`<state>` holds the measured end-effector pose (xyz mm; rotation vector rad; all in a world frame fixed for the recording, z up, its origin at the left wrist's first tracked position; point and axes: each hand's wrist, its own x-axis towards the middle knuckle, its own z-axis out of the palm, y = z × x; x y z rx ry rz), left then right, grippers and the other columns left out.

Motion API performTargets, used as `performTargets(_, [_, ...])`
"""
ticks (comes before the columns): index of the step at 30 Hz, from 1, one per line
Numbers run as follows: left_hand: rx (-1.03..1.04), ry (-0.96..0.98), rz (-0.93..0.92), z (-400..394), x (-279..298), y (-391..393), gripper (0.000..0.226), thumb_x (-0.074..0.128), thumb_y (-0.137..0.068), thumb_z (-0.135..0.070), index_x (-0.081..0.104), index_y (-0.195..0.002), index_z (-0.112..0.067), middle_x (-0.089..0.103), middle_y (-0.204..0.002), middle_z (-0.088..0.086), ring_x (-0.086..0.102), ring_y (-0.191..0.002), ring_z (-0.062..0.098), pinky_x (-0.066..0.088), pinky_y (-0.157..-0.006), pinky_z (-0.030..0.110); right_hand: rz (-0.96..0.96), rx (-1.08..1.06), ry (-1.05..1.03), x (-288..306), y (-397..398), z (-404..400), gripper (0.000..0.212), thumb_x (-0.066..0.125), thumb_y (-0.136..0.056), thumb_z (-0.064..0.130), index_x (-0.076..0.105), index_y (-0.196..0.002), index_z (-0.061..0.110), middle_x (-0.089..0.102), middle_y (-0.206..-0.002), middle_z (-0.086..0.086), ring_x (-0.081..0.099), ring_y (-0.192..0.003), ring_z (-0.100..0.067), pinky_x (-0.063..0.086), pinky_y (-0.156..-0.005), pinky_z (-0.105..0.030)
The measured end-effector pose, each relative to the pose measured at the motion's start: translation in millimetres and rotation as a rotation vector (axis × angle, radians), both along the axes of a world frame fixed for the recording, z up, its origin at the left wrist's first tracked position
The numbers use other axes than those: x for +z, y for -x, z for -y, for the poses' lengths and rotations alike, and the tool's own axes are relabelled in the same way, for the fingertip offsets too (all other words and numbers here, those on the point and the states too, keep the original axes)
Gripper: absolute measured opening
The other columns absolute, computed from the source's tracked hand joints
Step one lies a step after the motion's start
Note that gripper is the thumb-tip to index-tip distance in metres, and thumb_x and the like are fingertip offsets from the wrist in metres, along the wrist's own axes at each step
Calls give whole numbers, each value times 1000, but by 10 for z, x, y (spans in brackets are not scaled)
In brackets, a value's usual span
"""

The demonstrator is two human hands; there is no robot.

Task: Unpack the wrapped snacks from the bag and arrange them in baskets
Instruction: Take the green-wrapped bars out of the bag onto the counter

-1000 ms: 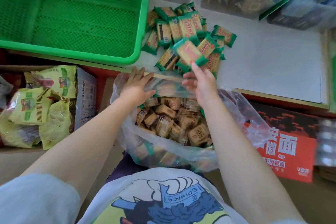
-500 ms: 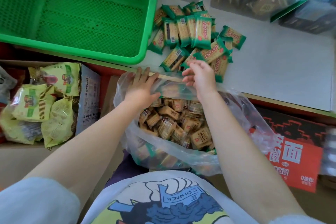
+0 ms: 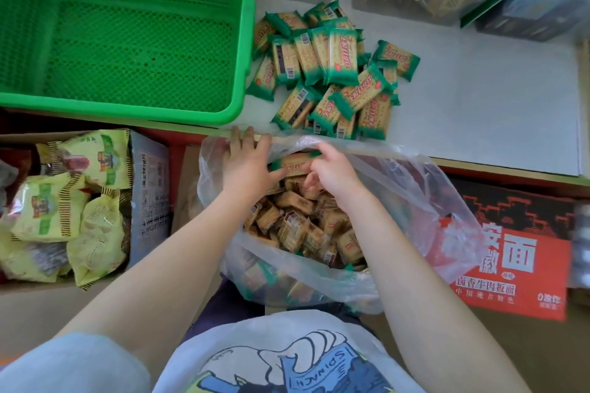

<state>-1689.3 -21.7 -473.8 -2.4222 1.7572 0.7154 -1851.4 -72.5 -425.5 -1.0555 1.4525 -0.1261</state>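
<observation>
Plastic bag [image 3: 415,201] — right hand [image 3: 332,169] fingertips hidden

Bright, even daylight, soft wide-angle view

The white surface [image 3: 479,99] was nearly washed out; shadows were faint, edges bowed, and the far right margin smeared into blur.

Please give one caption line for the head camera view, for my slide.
Both hands, left hand and right hand, reach into the clear bag of wrapped snacks.

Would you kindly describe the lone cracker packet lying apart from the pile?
Start at the green basket, then move right past the pile of packets on the white table. The lone packet lies at the pile's far right edge, flat and uncovered.
</observation>
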Motion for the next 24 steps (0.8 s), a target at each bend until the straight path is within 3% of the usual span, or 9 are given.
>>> performTargets(4, [106, 38, 8, 146, 41, 72, 46, 57, -93, -54, 48, -123, -20, 49, -136, 18, 28, -140, 42, 44, -94, 50, -44, 13, 50, -44, -34, 92, 57, 38, -97, 5, 42, -149, 28, 67, -95, -9, 63, -77, -24, 58, -79, -50])
performTargets(8, [129, 105, -73, 179, 28, -5, 32, 52, -98, -46, 54, -112, -18, 56, -123, 14, 36, -132, 40, 41, -83, 44, -57, -158, 95, -125, 36, 21, 36, 48, -101, 18, 55, -136, 21, 67, -108, -4, 69, -94, -28, 59, -81, -46])
performTargets(12, [57, 98, -73, 127, 32, -86, 38, 52, -98, -46, 59, -123, -18, 55, -133, 12, 38, -132, 37, 37, -92, 46, 46, -349, 131, -84, 125, -105, 18, 53, -102, 38, 65, -104, 24, 69, -107, 4, 67, -98, -14, 59, -88, -39])
performTargets(14, [-28, 198, 38, 31, 44, -94, 38, 54, -97, -41, 61, -124, -16, 55, -134, 15, 46, -127, 38, 39, -96, 52, 25, -357, 231, -62, 140, -87, 23, 53, -102, 37, 68, -91, 24, 71, -100, 4, 67, -98, -13, 57, -88, -37])
performTargets(16, [-149, 353, 15, -79, 55, -59, 31, 59, -94, -27, 61, -122, -14, 58, -130, 18, 54, -119, 39, 44, -95, 57, 20, -326, 303, -33, 120, -24, 22, 55, -101, 33, 70, -86, 25, 72, -95, 7, 65, -96, -8, 55, -89, -34])
performTargets(18, [-392, 424, -45, -147, 33, -20, 34, 64, -89, -16, 62, -122, -15, 55, -135, 20, 53, -122, 41, 45, -96, 60, 32, -259, 312, 11, 73, 62, 20, 54, -100, 25, 73, -96, 25, 70, -99, 14, 61, -97, 1, 50, -93, -30])
performTargets(20, [-552, 316, -19, -147, 25, -4, 41, 64, -88, -21, 60, -129, -21, 40, -153, 16, 37, -140, 39, 37, -106, 62, -5, -139, 320, 28, 41, 154, 29, 49, -99, 16, 72, -117, 21, 65, -116, 13, 56, -107, -2, 46, -102, -29])
performTargets(22, [-488, 170, 10, -92, 22, -53, 53, 58, -93, -29, 47, -144, -28, 15, -167, 7, 13, -152, 34, 23, -115, 63, -37, -56, 317, 48, 29, 211, 41, 45, -97, 8, 64, -133, 17, 59, -129, 6, 55, -107, -5, 46, -105, -30])
performTargets(24, [-396, 140, 19, -39, 39, -138, 57, 55, -95, -32, 40, -150, -31, 10, -167, 4, 8, -153, 33, 18, -117, 64, -37, -24, 312, 43, 50, 199, 49, 42, -96, 2, 57, -140, 18, 56, -132, 6, 57, -99, -11, 48, -95, -28])
